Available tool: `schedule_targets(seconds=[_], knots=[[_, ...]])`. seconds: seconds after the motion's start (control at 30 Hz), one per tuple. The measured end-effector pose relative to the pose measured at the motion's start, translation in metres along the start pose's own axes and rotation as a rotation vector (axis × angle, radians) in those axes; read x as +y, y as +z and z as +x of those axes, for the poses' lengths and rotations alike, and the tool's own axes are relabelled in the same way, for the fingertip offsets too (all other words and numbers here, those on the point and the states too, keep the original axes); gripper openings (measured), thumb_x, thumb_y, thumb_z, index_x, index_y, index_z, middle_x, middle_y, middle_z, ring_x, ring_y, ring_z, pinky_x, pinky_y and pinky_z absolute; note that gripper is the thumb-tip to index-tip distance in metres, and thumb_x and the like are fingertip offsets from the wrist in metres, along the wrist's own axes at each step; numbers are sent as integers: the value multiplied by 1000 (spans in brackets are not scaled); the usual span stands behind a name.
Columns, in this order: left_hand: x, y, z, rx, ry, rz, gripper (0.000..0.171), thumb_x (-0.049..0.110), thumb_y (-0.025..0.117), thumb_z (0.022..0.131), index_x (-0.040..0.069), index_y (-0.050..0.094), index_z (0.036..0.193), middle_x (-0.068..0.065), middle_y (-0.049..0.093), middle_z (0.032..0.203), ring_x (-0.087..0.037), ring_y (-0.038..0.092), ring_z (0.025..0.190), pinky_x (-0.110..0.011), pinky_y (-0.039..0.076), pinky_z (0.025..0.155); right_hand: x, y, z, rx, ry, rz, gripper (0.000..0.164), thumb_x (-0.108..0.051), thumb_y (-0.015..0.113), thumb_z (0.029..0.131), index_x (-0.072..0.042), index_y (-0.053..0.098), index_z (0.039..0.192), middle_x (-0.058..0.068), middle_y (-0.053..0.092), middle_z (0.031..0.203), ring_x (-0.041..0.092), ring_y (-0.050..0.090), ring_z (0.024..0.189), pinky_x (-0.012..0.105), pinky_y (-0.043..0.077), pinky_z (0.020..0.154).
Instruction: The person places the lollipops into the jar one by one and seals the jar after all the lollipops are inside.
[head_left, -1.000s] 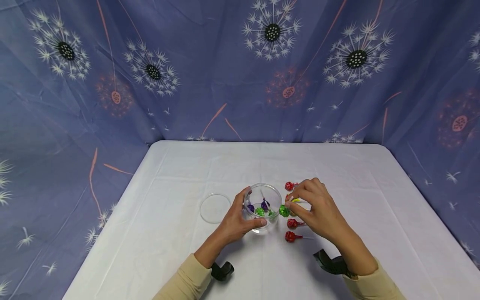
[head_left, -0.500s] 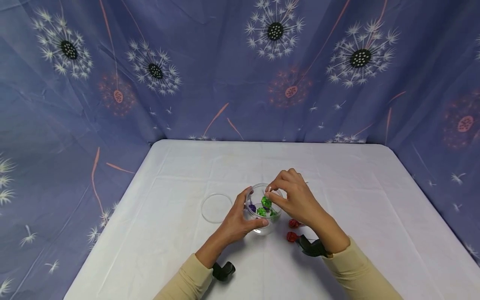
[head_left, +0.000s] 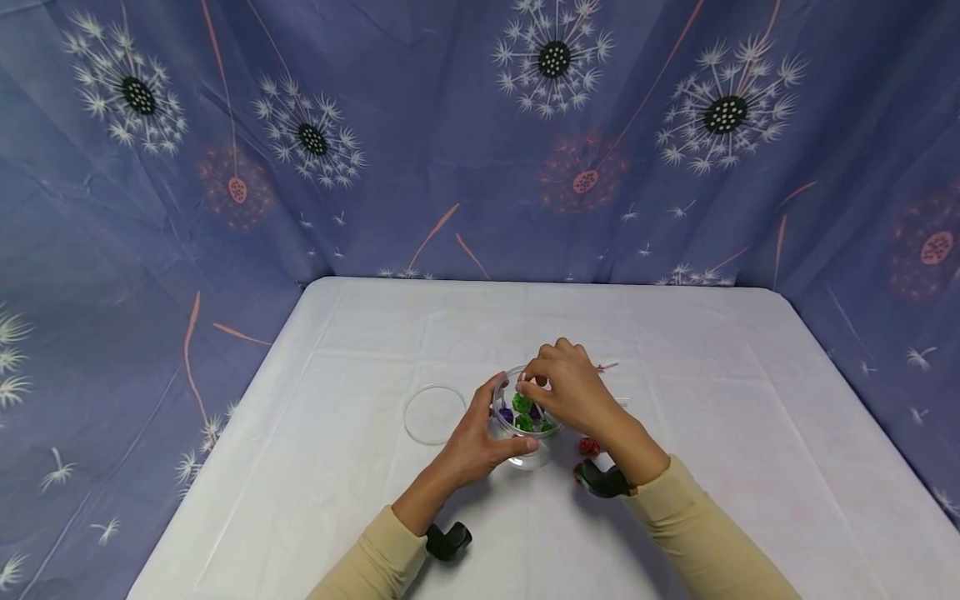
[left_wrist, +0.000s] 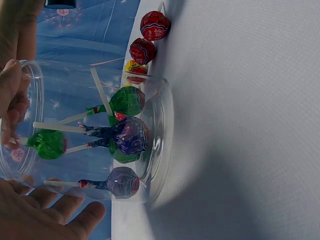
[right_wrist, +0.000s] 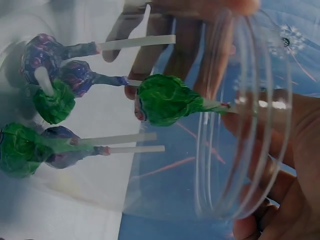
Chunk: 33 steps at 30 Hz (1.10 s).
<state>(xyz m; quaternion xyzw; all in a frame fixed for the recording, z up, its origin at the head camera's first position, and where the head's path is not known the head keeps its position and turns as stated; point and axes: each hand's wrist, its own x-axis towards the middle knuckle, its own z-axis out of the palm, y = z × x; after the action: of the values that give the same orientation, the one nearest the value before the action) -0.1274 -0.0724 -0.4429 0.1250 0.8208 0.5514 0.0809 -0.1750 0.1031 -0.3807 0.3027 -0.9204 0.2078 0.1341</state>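
So my right hand (head_left: 573, 383) has its fingers pinched on the stick of a green-wrapped lollipop (right_wrist: 165, 100), which hangs inside the clear jar (head_left: 521, 461), its wrapped end below the rim and short of the bottom. My left hand (head_left: 472, 446) wraps the jar, thumb on the near side, fingers round the left and back. Can't tell if the base sits fully flat. Down inside are purple lollipops (left_wrist: 131, 135) and more green ones (right_wrist: 22, 150), sticks pointing up towards the mouth.

Further out on the desk (head_left: 337, 467), red lollipops (left_wrist: 155, 25) and a yellow-and-red one (left_wrist: 136, 67) lie right of the jar, partly hidden by my arm overhead; a clear round lid (head_left: 435, 414) lies left.

I'd call this mid-fill, placing this green one. Next move: lower a bit, let go without snagging the other sticks, keep the jar steady.
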Motion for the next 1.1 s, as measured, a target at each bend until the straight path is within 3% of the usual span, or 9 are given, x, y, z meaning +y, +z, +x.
schedule_targets(seconds=[0.43, 0.6, 0.73, 0.87, 1.1], knots=[[-1, 1, 1, -7, -2, -2, 95, 41, 75, 77, 29, 14, 149, -10, 29, 150, -26, 42, 127, -49, 35, 105, 1, 11, 2, 23, -5, -202, 13, -31, 75, 77, -18, 75, 77, -6, 46, 64, 14, 35, 67, 31, 25, 65], [0, 1, 0, -7, 1, -3, 96, 42, 75, 77, 28, 14, 149, -10, 29, 149, -27, 42, 127, -48, 36, 105, 1, 12, 2, 35, -10, -230, 9, -30, 74, 79, -21, 75, 78, -5, 46, 64, 15, 35, 67, 31, 25, 65], [1, 1, 0, -5, -5, 3, 97, 43, 75, 76, 28, 14, 149, -10, 29, 149, -27, 43, 126, -48, 37, 104, 0, 8, 0, 53, -4, -188, 9, -30, 74, 79, -21, 74, 81, -5, 50, 67, 15, 39, 70, 32, 27, 67], [2, 1, 0, -3, -8, 6, 96, 43, 75, 76, 30, 14, 149, -11, 31, 147, -27, 44, 125, -48, 37, 103, 0, -2, -5, 72, 17, -80, 10, -29, 75, 79, -20, 74, 82, -3, 52, 70, 14, 40, 71, 33, 27, 69], [10, 1, -2, 0, -21, -18, 96, 31, 77, 77, 25, 14, 150, -9, 33, 146, -30, 42, 127, -51, 35, 104, 5, -22, -19, 136, 14, 55, 9, -23, 76, 78, -17, 73, 84, 0, 57, 76, 14, 42, 76, 34, 28, 72]])
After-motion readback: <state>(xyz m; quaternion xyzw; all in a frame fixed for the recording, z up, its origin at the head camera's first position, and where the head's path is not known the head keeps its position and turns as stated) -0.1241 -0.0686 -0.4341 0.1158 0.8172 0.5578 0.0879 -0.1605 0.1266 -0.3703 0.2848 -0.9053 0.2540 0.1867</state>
